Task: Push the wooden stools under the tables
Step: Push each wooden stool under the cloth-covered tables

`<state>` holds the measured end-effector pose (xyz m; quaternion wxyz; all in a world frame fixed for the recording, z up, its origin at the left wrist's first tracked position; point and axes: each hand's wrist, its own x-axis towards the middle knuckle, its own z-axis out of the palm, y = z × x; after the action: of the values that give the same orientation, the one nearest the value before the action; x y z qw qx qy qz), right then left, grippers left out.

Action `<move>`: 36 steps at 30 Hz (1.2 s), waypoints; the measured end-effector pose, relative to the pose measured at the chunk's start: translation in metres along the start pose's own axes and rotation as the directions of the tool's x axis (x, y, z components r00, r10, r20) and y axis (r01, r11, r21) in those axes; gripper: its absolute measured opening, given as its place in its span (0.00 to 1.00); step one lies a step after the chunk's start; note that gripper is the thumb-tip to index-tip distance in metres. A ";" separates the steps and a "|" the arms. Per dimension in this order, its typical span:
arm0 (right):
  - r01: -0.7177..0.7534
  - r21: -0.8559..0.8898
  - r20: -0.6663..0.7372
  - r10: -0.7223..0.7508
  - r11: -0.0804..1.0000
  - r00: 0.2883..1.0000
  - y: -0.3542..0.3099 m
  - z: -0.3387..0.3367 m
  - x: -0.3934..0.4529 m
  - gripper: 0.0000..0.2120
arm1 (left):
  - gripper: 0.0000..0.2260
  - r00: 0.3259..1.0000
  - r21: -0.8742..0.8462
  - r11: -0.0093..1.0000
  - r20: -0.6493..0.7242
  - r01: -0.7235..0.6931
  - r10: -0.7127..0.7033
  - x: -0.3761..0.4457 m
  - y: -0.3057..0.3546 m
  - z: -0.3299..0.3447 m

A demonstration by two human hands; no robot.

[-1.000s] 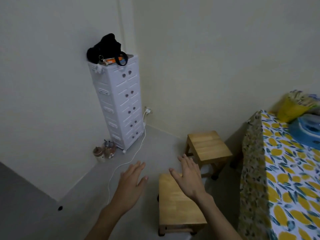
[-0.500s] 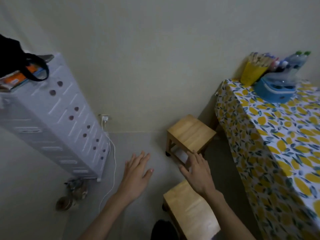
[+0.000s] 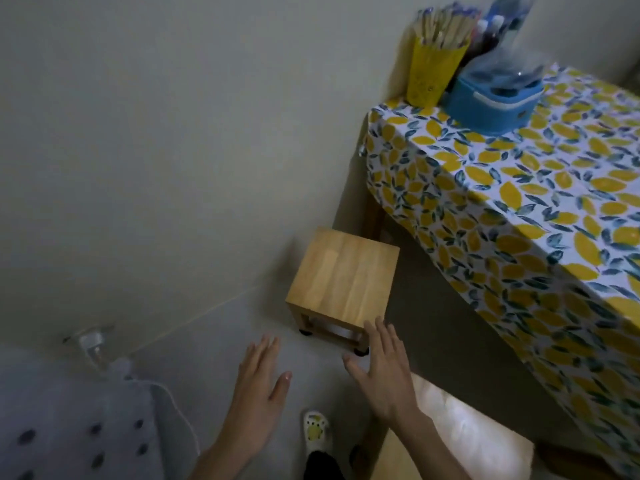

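A small square wooden stool (image 3: 341,278) stands on the grey floor near the wall, just left of the table (image 3: 540,209) draped in a lemon-print cloth. A second wooden stool (image 3: 460,445) shows its pale top at the bottom right, beside the table's edge. My right hand (image 3: 384,372) hovers open with fingers spread, its fingertips close to the near right corner of the far stool. My left hand (image 3: 259,379) is open too, held over bare floor to the left of that stool. Neither hand holds anything.
A white plastic drawer tower (image 3: 69,424) fills the bottom left, with a white cable and plug (image 3: 93,344) at the wall. On the table stand a yellow cup of sticks (image 3: 433,64) and a blue box (image 3: 495,98). My slippered foot (image 3: 317,431) is below.
The view has swung right and closer to the table. Both open hands have advanced from over the near stool toward the far stool.
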<state>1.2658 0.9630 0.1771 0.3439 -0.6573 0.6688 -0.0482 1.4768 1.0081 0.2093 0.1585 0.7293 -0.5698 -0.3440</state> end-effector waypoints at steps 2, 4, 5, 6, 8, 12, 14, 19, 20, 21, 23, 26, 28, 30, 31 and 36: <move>-0.066 0.028 0.013 0.066 0.997 0.998 0.000 0.022 0.040 0.36 | 0.26 1.000 0.008 1.000 0.024 -0.020 0.020 0.046 -0.020 0.010; -0.121 0.039 0.006 0.121 0.992 0.993 0.004 0.049 0.077 0.36 | 0.27 0.997 0.025 0.999 0.071 -0.034 0.033 0.088 -0.045 0.026; -0.146 0.037 0.007 0.146 0.989 0.989 0.007 0.065 0.095 0.36 | 0.28 0.995 0.035 0.998 0.092 -0.044 0.041 0.111 -0.059 0.036; -0.175 0.039 0.014 0.175 0.984 0.985 0.013 0.081 0.112 0.36 | 0.28 0.992 0.043 0.998 0.117 -0.050 0.044 0.133 -0.073 0.047; -0.231 0.076 0.002 0.232 0.970 0.973 0.025 0.114 0.148 0.38 | 0.28 0.983 0.047 0.997 0.178 -0.059 0.050 0.179 -0.100 0.071; -0.250 0.042 -0.132 0.253 0.967 0.958 0.051 0.184 0.206 0.45 | 0.29 0.960 0.074 0.983 0.240 -0.169 0.147 0.261 -0.150 0.118; -0.259 -0.011 -0.212 0.251 0.966 0.944 0.057 0.216 0.228 0.43 | 0.30 0.932 0.125 0.949 0.261 -0.291 0.251 0.295 -0.169 0.137; -0.358 -0.165 -0.382 0.275 0.919 0.882 0.058 0.261 0.261 0.40 | 0.28 0.820 0.341 0.750 0.322 -0.566 0.472 0.363 -0.195 0.163; -0.371 -0.181 -0.397 0.277 0.911 0.875 0.060 0.263 0.264 0.40 | 0.28 0.806 0.380 0.713 0.341 -0.589 0.484 0.371 -0.197 0.165; -0.375 -0.200 -0.404 0.272 0.905 0.873 0.062 0.265 0.266 0.41 | 0.29 0.790 0.411 0.676 0.359 -0.612 0.497 0.377 -0.199 0.166; -0.374 -0.236 -0.405 0.259 0.897 0.877 0.068 0.266 0.269 0.41 | 0.30 0.762 0.444 0.619 0.383 -0.648 0.523 0.383 -0.200 0.169; -0.367 -0.274 -0.387 0.248 0.889 0.888 0.080 0.258 0.272 0.42 | 0.32 0.749 0.455 0.595 0.385 -0.663 0.539 0.385 -0.192 0.176; -0.348 -0.289 -0.381 0.226 0.892 0.897 0.093 0.247 0.278 0.42 | 0.32 0.761 0.463 0.604 0.387 -0.649 0.520 0.388 -0.182 0.184; -0.323 -0.295 -0.381 0.199 0.899 0.903 0.110 0.231 0.290 0.42 | 0.32 0.775 0.460 0.624 0.384 -0.632 0.502 0.397 -0.165 0.194; -0.314 -0.299 -0.383 0.188 0.901 0.904 0.119 0.222 0.297 0.43 | 0.32 0.779 0.460 0.629 0.382 -0.627 0.497 0.403 -0.155 0.200; -0.247 -0.311 -0.371 0.122 0.918 0.921 0.162 0.169 0.336 0.42 | 0.31 0.798 0.498 0.624 0.343 -0.602 0.495 0.437 -0.103 0.234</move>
<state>1.2510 0.7434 -0.1687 0.1018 -0.6223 0.7761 -0.0086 1.4410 0.6662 -0.1619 -0.0262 0.4989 -0.8535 -0.1483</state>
